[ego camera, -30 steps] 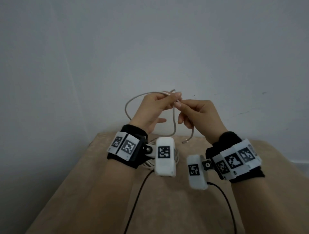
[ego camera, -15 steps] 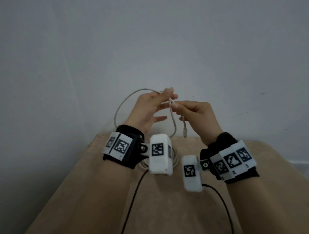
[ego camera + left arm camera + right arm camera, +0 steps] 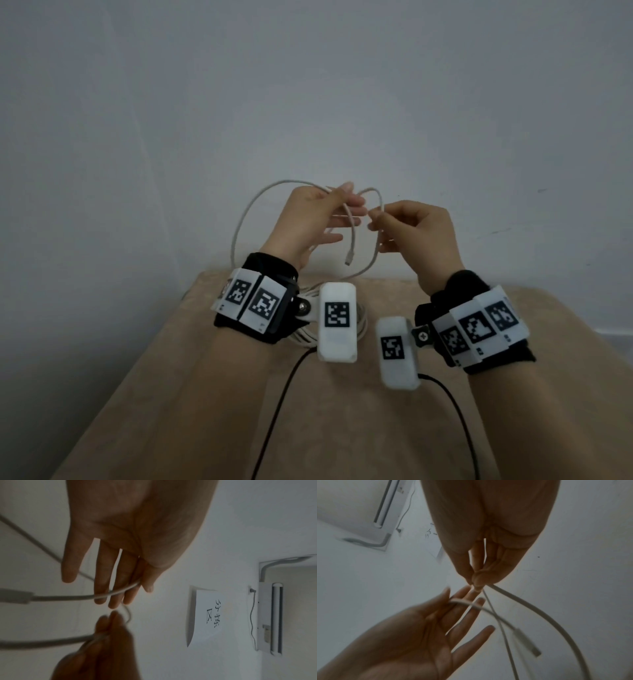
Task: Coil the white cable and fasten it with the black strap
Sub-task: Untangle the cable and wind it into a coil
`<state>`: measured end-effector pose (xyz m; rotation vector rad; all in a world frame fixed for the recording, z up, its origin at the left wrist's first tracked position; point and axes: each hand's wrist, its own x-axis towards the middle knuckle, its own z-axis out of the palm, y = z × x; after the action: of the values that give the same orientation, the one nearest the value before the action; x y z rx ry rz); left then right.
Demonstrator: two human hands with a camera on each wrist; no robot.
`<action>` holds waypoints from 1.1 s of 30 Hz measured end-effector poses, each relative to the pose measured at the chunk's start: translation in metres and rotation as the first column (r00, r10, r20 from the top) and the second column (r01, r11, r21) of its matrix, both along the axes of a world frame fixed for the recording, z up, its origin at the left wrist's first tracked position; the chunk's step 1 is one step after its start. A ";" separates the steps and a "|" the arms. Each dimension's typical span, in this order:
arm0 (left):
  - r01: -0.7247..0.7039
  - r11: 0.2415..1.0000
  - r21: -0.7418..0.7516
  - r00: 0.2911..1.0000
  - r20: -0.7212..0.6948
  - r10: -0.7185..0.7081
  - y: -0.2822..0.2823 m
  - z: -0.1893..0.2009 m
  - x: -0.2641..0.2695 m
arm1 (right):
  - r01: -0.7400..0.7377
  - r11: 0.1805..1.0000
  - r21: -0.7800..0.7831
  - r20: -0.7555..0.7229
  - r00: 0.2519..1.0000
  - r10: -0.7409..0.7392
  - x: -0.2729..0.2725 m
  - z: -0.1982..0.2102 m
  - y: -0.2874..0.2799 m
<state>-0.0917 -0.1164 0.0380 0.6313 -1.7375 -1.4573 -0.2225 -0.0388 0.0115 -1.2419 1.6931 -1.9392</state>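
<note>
Both hands are hanging in the air above the far edge of the worktop (image 3: 212,394), a surface covered in beige cloth, and the white cable (image 3: 239,222) is stretching between them.

The left hand (image 3: 308,219) is pinching the white cable between thumb and forefinger, while its other fingers (image 3: 101,577) are lying straight and spread, with the cable running across them. From this pinch a short end is dropping away, and its connector (image 3: 348,259) is dangling freely above the worktop's far edge, between the two wrists.

The right hand (image 3: 414,229) is sitting just to the right of the left hand, fingertips almost touching it. Its thumb and forefinger are pinching the white cable at the top of a small arch that is rising between the two hands; its remaining fingers are curling in loosely. Below this pinch the cable is sweeping down in a curve toward the worktop.

To the left of the left hand a larger loop is arching outward and falling toward the worktop, where more turns of the white cable are lying in a heap, partly hidden behind the left wrist camera (image 3: 337,325).

Two thin black leads (image 3: 284,401) are trailing from the wrist cameras across the worktop toward the person.

On the wall behind the worktop, the left wrist view is showing a paper sign (image 3: 207,616) and an air conditioner (image 3: 269,619).
</note>
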 end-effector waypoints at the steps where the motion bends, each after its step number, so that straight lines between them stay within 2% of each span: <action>1: -0.027 0.998 0.053 0.998 -0.054 0.030 -0.003 0.001 0.003 | 0.014 0.999 0.029 0.045 0.999 -0.016 -0.005 -0.001 0.001; 3: -0.017 0.984 0.178 0.980 -0.192 0.052 -0.009 0.005 0.010 | 0.067 0.987 0.145 0.073 0.994 -0.078 -0.018 -0.006 0.004; 4: 0.013 0.973 0.228 0.964 -0.260 0.048 -0.011 0.007 0.013 | 0.111 0.970 0.215 0.042 0.991 -0.123 -0.023 -0.009 0.005; 5: 0.049 0.964 0.261 0.949 -0.314 0.037 -0.012 0.009 0.015 | 0.162 0.949 0.269 -0.021 0.987 -0.162 -0.027 -0.011 0.007; 7: 0.108 0.956 0.272 0.928 -0.372 0.002 -0.009 0.013 0.016 | 0.199 0.941 0.274 -0.147 0.976 -0.163 -0.025 -0.008 0.011; 8: 0.131 0.957 0.257 0.924 -0.382 -0.023 -0.006 0.014 0.015 | 0.134 0.960 0.245 -0.161 0.982 -0.096 -0.021 -0.004 0.012; 9: 0.153 0.960 0.235 0.922 -0.383 -0.053 -0.002 0.015 0.013 | 0.002 0.975 0.222 -0.135 0.990 0.029 -0.015 0.000 0.014; 11: 0.200 0.961 0.189 0.920 -0.374 -0.118 0.004 0.016 0.008 | -0.313 0.924 0.220 -0.022 0.945 0.326 0.001 0.009 0.016; 12: 0.224 0.960 0.168 0.919 -0.365 -0.151 0.007 0.015 0.005 | -0.412 0.887 0.209 0.028 0.909 0.415 0.008 0.012 0.016; 14: 0.260 0.956 0.138 0.922 -0.330 -0.203 0.009 0.013 0.002 | -0.449 0.881 0.146 0.067 0.893 0.444 0.014 0.012 0.015; 16: 0.265 0.954 0.137 0.934 -0.283 -0.219 0.005 0.010 0.003 | -0.385 0.918 0.092 0.078 0.922 0.379 0.011 0.009 0.013; 18: 0.248 0.957 0.151 0.953 -0.213 -0.214 -0.003 0.007 0.007 | -0.266 0.963 0.040 0.086 0.961 0.262 0.005 0.008 0.011; 21: 0.165 0.973 0.161 0.986 -0.016 -0.165 -0.019 0.002 0.020 | -0.009 0.998 -0.058 0.164 0.986 0.019 -0.011 0.008 0.010; 25: 0.047 0.982 0.183 0.963 0.253 -0.093 -0.037 -0.006 0.040 | 0.288 0.951 -0.110 0.357 0.905 -0.232 -0.036 0.006 0.015; 27: -0.061 0.991 0.120 0.890 0.456 0.000 -0.044 -0.013 0.044 | 0.376 0.921 -0.098 0.392 0.866 -0.311 -0.048 0.004 0.020; 29: -0.136 0.990 0.027 0.773 0.628 0.089 -0.049 -0.021 0.044 | 0.451 0.890 -0.063 0.371 0.839 -0.398 -0.059 0.000 0.024; 33: -0.050 0.997 -0.054 0.541 0.838 0.073 -0.049 -0.036 0.033 | 0.529 0.849 -0.008 0.302 0.810 -0.502 -0.071 -0.008 0.026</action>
<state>-0.0586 -0.1658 0.0015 1.5679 -2.3977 -1.1127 -0.2938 -0.0129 0.0036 -0.4917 1.9340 -2.3798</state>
